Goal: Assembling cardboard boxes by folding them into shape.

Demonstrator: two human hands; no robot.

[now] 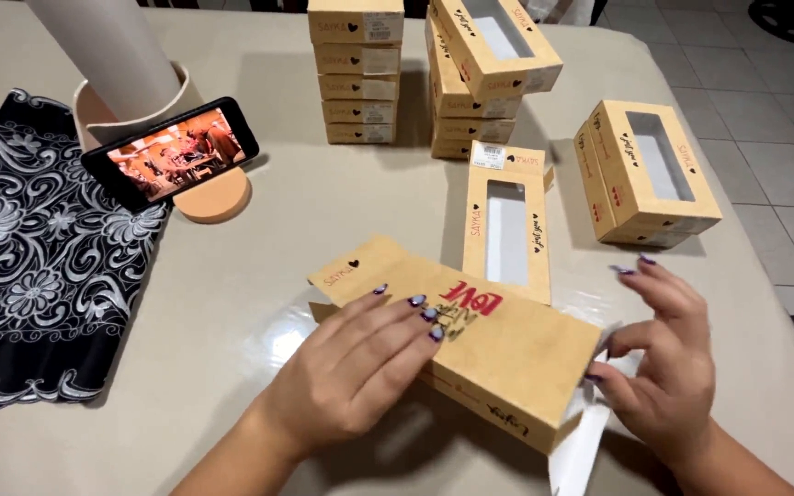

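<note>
The left hand [351, 367] lies flat, fingers spread, on the kraft box [480, 340] at lower centre. The box's long axis runs from upper left to lower right, where the right hand [663, 367] pinches its white end flap [590, 432].

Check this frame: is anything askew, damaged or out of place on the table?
Nothing damaged. The top box of the right-hand stack lies tilted and skewed, overhanging the boxes below. The left stack is squared up.
</note>
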